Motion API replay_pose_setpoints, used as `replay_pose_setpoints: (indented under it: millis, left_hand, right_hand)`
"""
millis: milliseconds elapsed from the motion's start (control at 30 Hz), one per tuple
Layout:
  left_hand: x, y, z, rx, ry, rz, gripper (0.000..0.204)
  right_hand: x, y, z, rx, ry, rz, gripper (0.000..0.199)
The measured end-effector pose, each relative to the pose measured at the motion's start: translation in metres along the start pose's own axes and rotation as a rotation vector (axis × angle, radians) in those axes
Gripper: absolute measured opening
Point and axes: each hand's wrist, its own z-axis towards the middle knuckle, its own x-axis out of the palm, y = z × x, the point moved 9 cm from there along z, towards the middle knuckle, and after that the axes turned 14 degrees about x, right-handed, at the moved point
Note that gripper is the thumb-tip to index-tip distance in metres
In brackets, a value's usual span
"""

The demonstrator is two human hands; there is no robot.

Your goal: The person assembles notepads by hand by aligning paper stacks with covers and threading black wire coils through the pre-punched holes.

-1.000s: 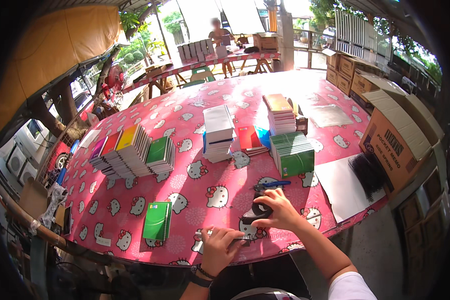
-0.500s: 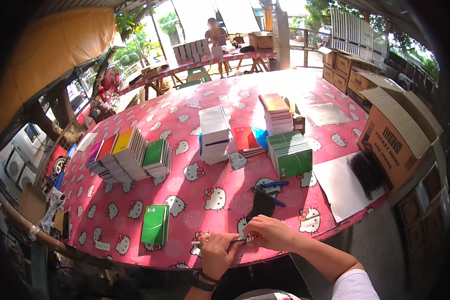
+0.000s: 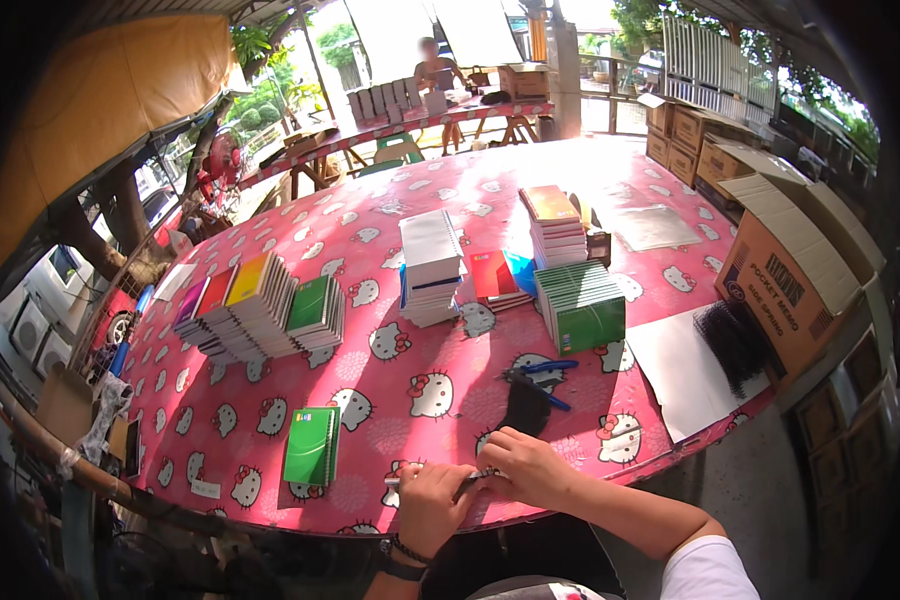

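Note:
At the near edge of the table, my left hand (image 3: 433, 503) is closed round a thin notebook (image 3: 467, 484), seen almost edge-on. Most of it is hidden by my fingers. My right hand (image 3: 518, 466) pinches at its right end, close beside the left hand; the fingertips are partly hidden. Just beyond the right hand lies a black cloth-like piece (image 3: 522, 408), with blue-handled pliers (image 3: 548, 367) against it. A small pile of green spiral notebooks (image 3: 310, 445) lies to the left of my hands.
Stacks of coloured notebooks (image 3: 255, 300), a white-topped stack (image 3: 430, 250), green notebooks (image 3: 590, 325) and an orange-topped stack (image 3: 550, 210) stand farther back. At right are a black-marked sheet (image 3: 670, 370) and an open carton (image 3: 780, 290). A person (image 3: 435, 72) sits at another table.
My right hand has moved slightly left, closer to the left hand, with its fingers now at the notebook's end. The left hand keeps its hold almost in place.

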Motion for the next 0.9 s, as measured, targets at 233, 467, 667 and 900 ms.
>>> replay_pose_setpoints:
  millis: [233, 467, 667, 900]
  left_hand:
    - [0.001, 0.003, -0.003, -0.017, -0.005, 0.027, 0.020]
    - [0.001, 0.012, -0.008, -0.061, 0.032, 0.087, 0.023]
    - [0.003, 0.013, -0.011, -0.048, 0.110, 0.192, 0.024]
    - [0.002, 0.013, -0.011, -0.029, 0.025, 0.184, 0.028]
  right_hand:
    - [0.015, 0.001, -0.001, -0.002, 0.023, -0.145, 0.017]
    - [0.011, 0.012, -0.003, -0.196, 0.042, -0.169, 0.020]
    - [0.008, 0.023, -0.001, -0.237, 0.038, -0.141, 0.034]
    - [0.012, 0.012, -0.004, -0.232, -0.013, -0.092, 0.038]
